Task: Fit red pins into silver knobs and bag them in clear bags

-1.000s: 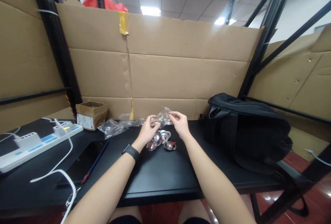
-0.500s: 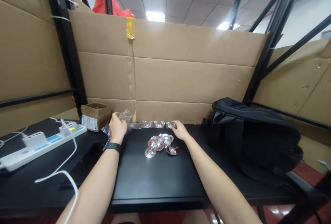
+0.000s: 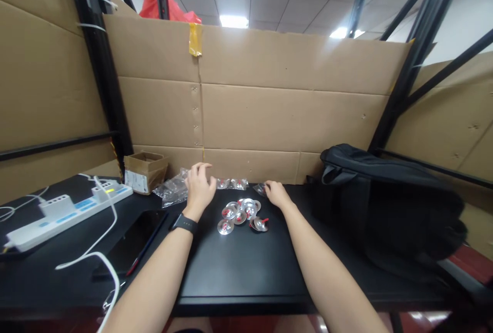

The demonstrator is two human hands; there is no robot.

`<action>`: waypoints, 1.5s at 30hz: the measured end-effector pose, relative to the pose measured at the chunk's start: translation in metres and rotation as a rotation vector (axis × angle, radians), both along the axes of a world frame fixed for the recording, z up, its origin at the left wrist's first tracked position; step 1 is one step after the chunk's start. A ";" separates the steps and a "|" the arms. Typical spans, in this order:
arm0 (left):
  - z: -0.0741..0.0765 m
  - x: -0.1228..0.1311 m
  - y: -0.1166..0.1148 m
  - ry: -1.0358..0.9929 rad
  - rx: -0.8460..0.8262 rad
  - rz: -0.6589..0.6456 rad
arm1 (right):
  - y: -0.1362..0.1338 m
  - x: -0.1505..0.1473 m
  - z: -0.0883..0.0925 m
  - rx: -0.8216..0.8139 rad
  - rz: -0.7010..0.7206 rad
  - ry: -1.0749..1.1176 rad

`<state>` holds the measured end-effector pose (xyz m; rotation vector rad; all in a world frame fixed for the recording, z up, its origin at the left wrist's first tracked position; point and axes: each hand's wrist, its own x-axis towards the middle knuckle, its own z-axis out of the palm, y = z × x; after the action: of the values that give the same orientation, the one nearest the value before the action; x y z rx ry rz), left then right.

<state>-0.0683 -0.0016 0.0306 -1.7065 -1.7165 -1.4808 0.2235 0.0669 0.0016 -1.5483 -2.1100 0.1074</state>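
My left hand (image 3: 200, 189) is raised over the back of the black table, its fingers apart and nothing in them. Beside it lies a heap of crumpled clear plastic bags (image 3: 172, 188). My right hand (image 3: 276, 193) pinches a small clear plastic bag (image 3: 259, 188) near the cardboard wall; its contents are hard to make out. Between the hands, two clear packets (image 3: 239, 184) with shiny pieces inside rest along the wall. In front of them is a loose pile of small silver finger cymbals (image 3: 230, 211) with red straps, touched by neither hand.
An open cardboard box (image 3: 145, 171) stands at the back left. A white power strip (image 3: 69, 217), a white cable (image 3: 100, 230) and a dark tablet-like slab (image 3: 134, 240) lie on the left. A black bag (image 3: 389, 204) fills the right side. Cardboard (image 3: 250, 117) walls the back.
My left hand has let go of the crumpled plastic and moved right, its fingers spreading. My right hand stays at the small bag by the wall, which has shifted slightly.
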 end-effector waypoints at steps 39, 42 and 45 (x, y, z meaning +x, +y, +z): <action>-0.027 0.044 -0.003 0.213 -0.506 -0.848 | -0.063 -0.028 0.053 -0.404 0.556 -0.144; -0.030 0.044 0.000 0.050 -0.512 -0.886 | -0.063 -0.023 0.059 -0.213 0.636 -0.013; -0.034 0.045 0.003 -0.101 -0.535 -0.937 | -0.062 -0.022 0.065 -0.031 0.650 0.089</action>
<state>-0.0229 0.0010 -0.0031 -3.0531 -1.4911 -1.4909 0.2016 0.0052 0.0661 -0.7984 -2.4609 0.4252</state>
